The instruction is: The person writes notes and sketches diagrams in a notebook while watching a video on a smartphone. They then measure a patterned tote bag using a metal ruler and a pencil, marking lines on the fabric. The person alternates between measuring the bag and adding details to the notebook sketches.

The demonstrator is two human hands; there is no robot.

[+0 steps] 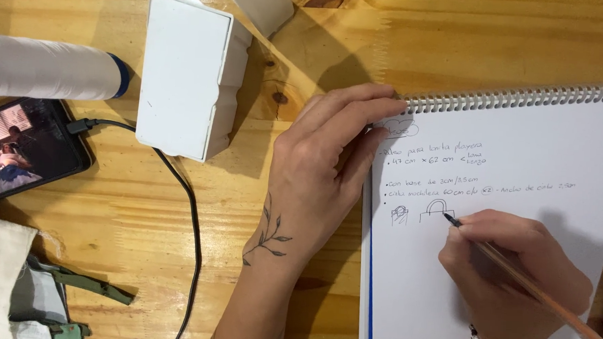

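My right hand (514, 274) grips a brown pencil (547, 295), its dark tip touching the page beside a small sketch of a bag. The page belongs to a white spiral-bound notebook (518, 165) with handwritten lines and two little drawings on it. My left hand (329, 164) lies flat and palm down on the wooden table (456, 41), its fingertips resting on the notebook's top left corner. A leaf tattoo shows on the left wrist.
A white rectangular box (187, 73) stands at the top centre. A phone (24, 147) with a lit screen lies at left, with a black cable (185, 205) running from it. A white thread cone (48, 67) lies above it. Folded cloth with green straps (32, 286) fills the bottom left corner.
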